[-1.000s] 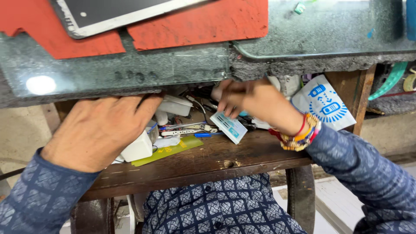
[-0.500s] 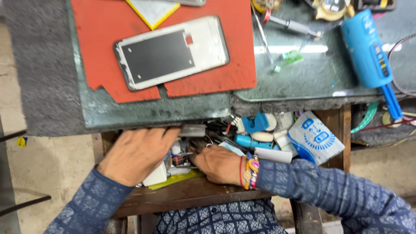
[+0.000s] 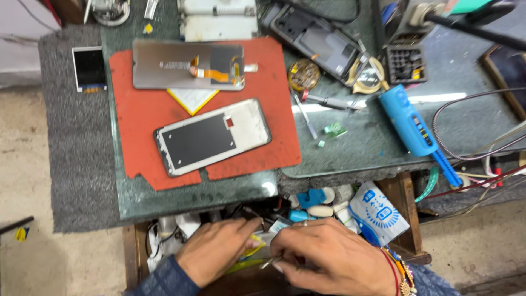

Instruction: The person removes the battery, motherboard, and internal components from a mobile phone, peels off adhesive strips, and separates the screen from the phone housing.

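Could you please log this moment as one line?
left hand: in cluttered wooden drawer, on yellow-green packet | right hand: pinching thin metal tool | red mat: grey phone frame

Two hands work in the open drawer near the bottom: the left hand (image 3: 216,256) and the right hand (image 3: 329,257). On the one red mat (image 3: 137,142) lie two phone parts, a framed screen (image 3: 212,136) and a bare display panel (image 3: 188,64). To the right lies one blue tool (image 3: 408,120), and at the far left one small screen (image 3: 89,68).
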